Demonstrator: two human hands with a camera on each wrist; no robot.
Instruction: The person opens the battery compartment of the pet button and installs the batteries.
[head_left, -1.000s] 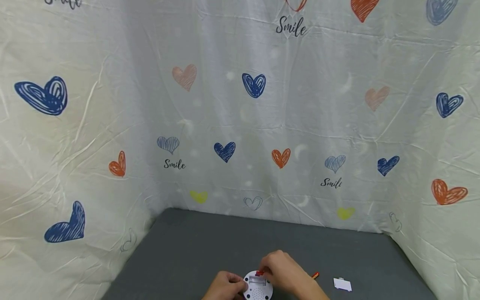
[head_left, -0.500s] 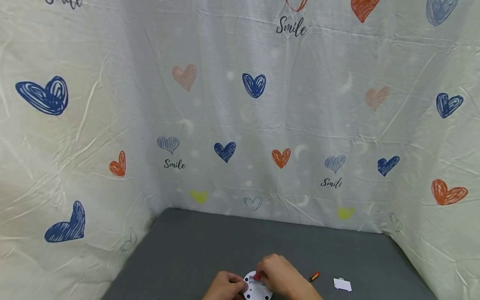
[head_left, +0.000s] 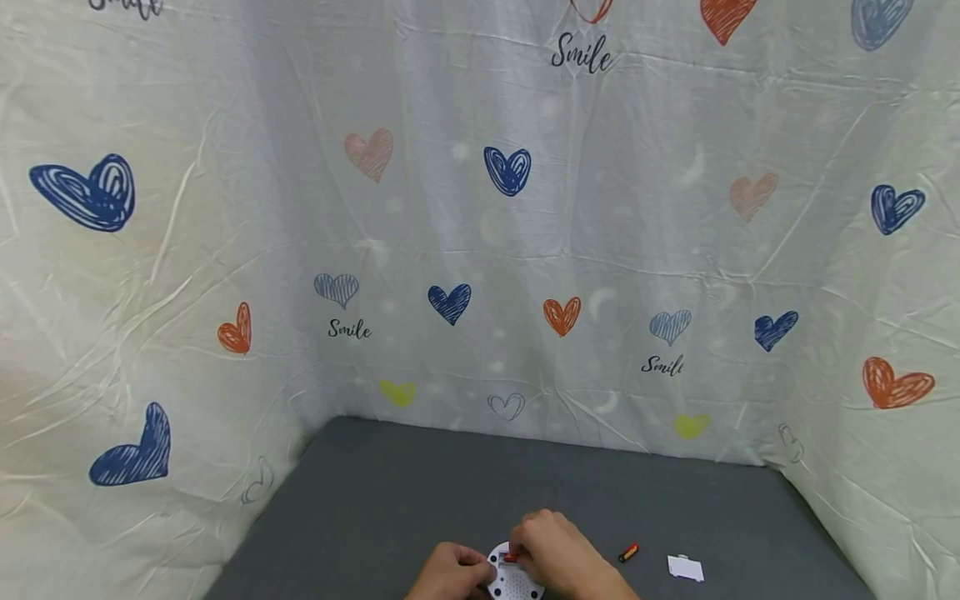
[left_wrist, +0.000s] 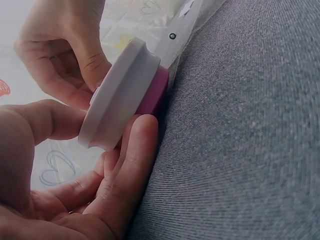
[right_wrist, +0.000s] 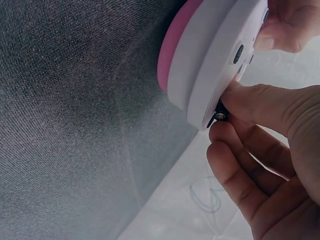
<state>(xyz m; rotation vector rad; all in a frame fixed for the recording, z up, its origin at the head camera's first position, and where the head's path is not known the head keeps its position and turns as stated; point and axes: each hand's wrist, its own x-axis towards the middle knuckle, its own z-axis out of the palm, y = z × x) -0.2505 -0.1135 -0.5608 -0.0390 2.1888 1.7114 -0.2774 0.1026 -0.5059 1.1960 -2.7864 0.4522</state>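
Note:
A round white device (head_left: 516, 586) with a pink part (left_wrist: 154, 93) on its far side is held tilted, its back with the battery compartment and dark round feet facing up. My left hand (head_left: 450, 572) grips its left rim between thumb and fingers. Over the compartment's upper part, my right hand (head_left: 558, 552) pinches a red battery (head_left: 511, 557). In the right wrist view the battery's metal-tipped end (right_wrist: 220, 116) shows between thumb and fingertip, against the device's back. How deep it sits in the compartment cannot be told, since the fingers cover part of it.
A second battery (head_left: 628, 552), red and black, lies on the dark grey table (head_left: 450, 475) right of my right hand. Farther right is a small white battery cover (head_left: 685, 568). A white curtain (head_left: 480, 208) printed with hearts stands round the back and sides.
My right hand has shifted slightly left and down, bringing the battery from the compartment's upper right edge over its slot. The loose battery now shows fully. My left hand holds still.

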